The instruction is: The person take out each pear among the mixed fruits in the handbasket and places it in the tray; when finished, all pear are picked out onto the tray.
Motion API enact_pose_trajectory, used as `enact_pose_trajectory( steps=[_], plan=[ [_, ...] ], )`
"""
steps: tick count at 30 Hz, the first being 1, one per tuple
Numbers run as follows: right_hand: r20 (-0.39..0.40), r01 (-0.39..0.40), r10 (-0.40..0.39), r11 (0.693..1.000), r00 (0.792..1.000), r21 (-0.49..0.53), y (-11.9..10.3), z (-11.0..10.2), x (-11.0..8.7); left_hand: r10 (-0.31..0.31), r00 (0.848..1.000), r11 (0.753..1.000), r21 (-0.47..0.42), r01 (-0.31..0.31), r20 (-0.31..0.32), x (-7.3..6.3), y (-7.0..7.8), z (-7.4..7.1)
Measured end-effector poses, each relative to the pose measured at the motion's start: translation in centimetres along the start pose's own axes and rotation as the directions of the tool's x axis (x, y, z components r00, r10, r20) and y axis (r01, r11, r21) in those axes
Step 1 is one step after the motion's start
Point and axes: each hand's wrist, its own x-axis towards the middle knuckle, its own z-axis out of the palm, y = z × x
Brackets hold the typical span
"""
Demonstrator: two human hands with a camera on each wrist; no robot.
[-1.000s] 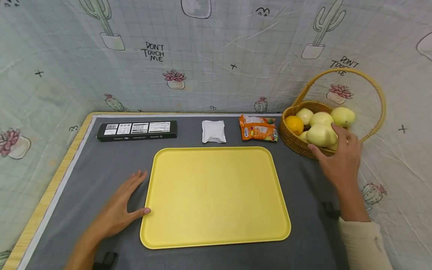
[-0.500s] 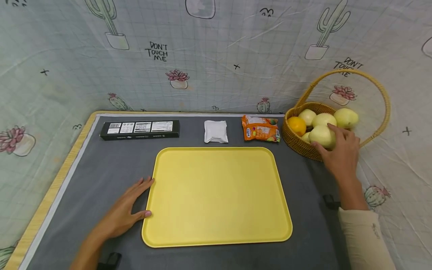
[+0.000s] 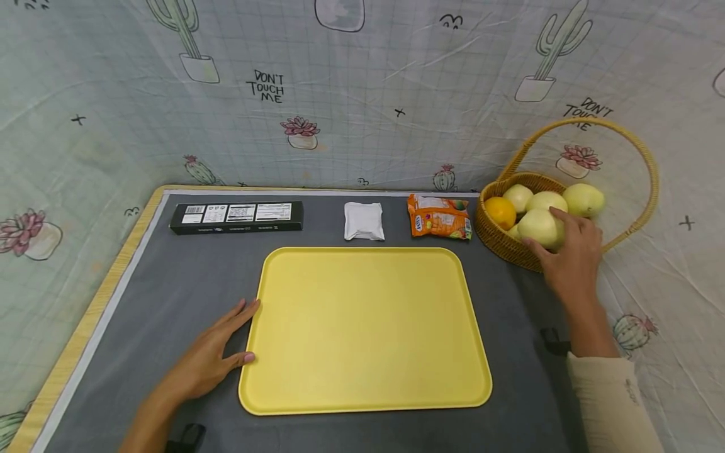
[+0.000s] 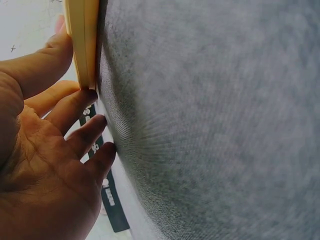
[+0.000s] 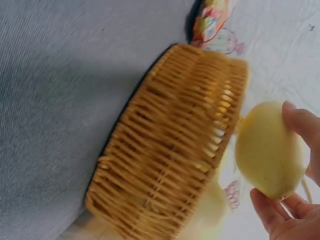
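Note:
In the head view, my right hand (image 3: 573, 259) grips a pale yellow-green oval fruit (image 3: 540, 228) at the front of a wicker basket (image 3: 510, 248). In the right wrist view, the thumb and fingertips are on opposite sides of that fruit (image 5: 268, 150), at the basket's rim. Several similar fruits and an orange (image 3: 500, 212) lie in the basket. My left hand (image 3: 206, 362) is at the left edge of a yellow tray (image 3: 368, 327), thumb at the rim and fingers spread. The left wrist view shows fingertips against the tray's side (image 4: 85, 45) and the grey cloth.
Along the back of the grey table surface (image 3: 170, 283) lie a long black box (image 3: 236, 218), a white packet (image 3: 364, 221) and an orange snack bag (image 3: 439, 217). The basket's tall handle (image 3: 646, 157) arches up near the patterned cloth wall (image 3: 396, 94).
My left fingers have come against the tray's edge. My right hand has shifted slightly left relative to the basket, holding the same fruit. The head view has turned a little.

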Motion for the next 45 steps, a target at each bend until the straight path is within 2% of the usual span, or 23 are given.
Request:
enact_pose_trajectory(
  steps=[2, 5, 12, 19, 22, 29, 36, 40, 45],
  plan=[
    [-0.025, 0.031, -0.030, 0.999, 0.999, 0.011, -0.5, -0.1, -0.1, -0.006, 1.000, 1.000, 0.008, 0.006, 0.004, 0.0, 0.0, 0.0],
    [-0.023, 0.027, -0.026, 0.999, 0.999, 0.030, -1.7, -0.2, -0.3, -0.015, 1.000, 1.000, 0.011, 0.015, 0.010, 0.0, 0.0, 0.0],
    [0.054, -0.032, 0.026, 0.993, 0.998, 0.110, -4.5, 0.6, -1.3, -0.036, 0.999, 0.999, 0.002, 0.036, 0.023, 0.0, 0.1, -0.2],
    [0.142, 0.006, -0.028, 0.988, 0.990, 0.155, -6.1, 2.2, -2.5, -0.042, 0.999, 0.999, 0.010, 0.042, 0.023, 0.1, 0.2, -0.1],
    [0.205, 0.017, -0.049, 0.988, 0.977, 0.155, -6.5, 2.9, -2.9, -0.036, 0.999, 0.999, 0.016, 0.036, 0.018, 0.1, 0.2, -0.1],
    [0.368, -0.004, -0.059, 0.986, 0.928, 0.167, -7.1, 4.5, -3.6, -0.026, 1.000, 0.999, 0.031, 0.026, 0.009, 0.1, 0.1, 0.0],
    [0.446, -0.015, -0.054, 0.988, 0.893, 0.151, -7.3, 6.0, -3.7, -0.049, 0.998, 0.999, 0.025, 0.048, 0.027, 0.1, 0.2, -0.1],
    [0.479, 0.004, -0.071, 0.990, 0.875, 0.138, -7.4, 6.7, -3.6, -0.047, 0.999, 0.999, 0.021, 0.047, 0.025, 0.1, 0.2, -0.1],
    [0.498, 0.028, -0.086, 0.992, 0.863, 0.122, -7.5, 7.3, -3.3, -0.033, 0.999, 0.999, 0.033, 0.032, 0.017, 0.1, 0.2, -0.1]
  ],
)
